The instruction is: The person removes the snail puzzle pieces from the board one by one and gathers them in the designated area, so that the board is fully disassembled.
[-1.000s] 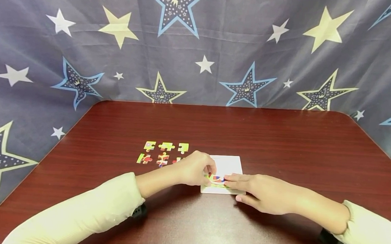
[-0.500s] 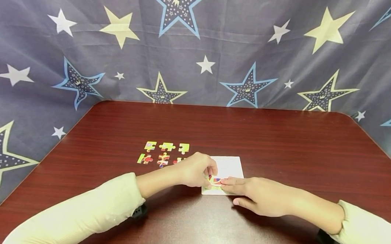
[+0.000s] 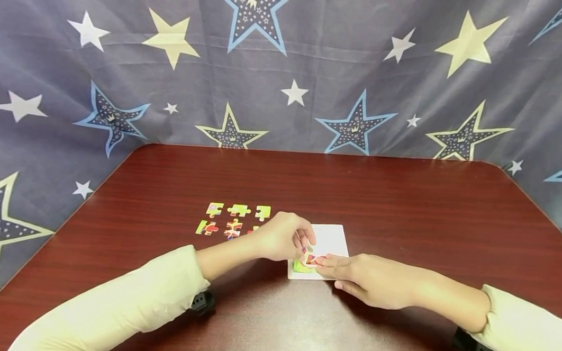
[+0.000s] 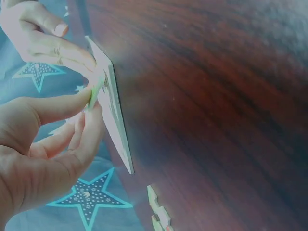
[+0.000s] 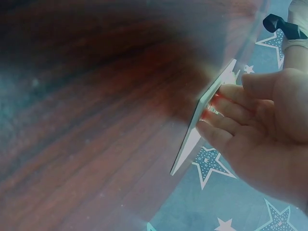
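Pinching a jigsaw piece (image 4: 96, 91) between left-hand (image 3: 282, 238) fingers, tilted at the white puzzle board's (image 3: 332, 242) left side; steadying that board with straight, side-by-side right-hand (image 3: 375, 281) fingers. Probably light, thin, stiff; best gripped by edges, sparing tabs.

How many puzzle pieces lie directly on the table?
6: three in the far row and three in the near row, whose rightmost piece is partly behind the left hand; more may be hidden.

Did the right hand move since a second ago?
Yes: in the head view, the right hand moved slightly left, towards the loose pieces, which stayed put.
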{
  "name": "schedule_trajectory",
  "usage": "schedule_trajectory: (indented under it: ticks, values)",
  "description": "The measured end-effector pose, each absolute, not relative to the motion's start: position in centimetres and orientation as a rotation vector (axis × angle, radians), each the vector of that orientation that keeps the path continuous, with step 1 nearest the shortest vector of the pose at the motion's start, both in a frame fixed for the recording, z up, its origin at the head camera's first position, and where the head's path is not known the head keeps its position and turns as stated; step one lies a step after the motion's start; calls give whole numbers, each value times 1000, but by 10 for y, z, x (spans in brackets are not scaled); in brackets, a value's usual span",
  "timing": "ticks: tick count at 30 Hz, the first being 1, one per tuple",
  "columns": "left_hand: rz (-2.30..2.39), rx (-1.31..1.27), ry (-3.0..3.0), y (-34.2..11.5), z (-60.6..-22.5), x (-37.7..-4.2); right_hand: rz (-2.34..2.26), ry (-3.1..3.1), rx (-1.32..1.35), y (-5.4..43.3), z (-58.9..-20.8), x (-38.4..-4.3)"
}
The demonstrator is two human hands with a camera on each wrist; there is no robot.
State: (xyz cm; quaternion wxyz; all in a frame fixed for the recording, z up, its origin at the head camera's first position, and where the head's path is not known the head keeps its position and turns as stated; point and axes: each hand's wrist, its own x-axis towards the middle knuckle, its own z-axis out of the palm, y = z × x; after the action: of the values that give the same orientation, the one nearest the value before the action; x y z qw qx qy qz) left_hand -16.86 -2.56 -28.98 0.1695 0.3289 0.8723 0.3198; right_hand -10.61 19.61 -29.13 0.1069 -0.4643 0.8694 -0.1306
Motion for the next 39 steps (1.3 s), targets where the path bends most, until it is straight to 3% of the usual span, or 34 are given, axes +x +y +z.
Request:
schedule_trajectory:
  ticks: [10, 20, 39]
  values:
    - [1089, 683, 2445, -27, -295, -166, -378, 2579, -1378, 197, -292, -106]
    - [1291, 591, 2463, -37, -304, -164, -392, 2573, -1355, 197, -291, -105]
    - [1478, 359, 2412, -110, -303, -169, -396, 2587, -1327, 197, -291, -102]
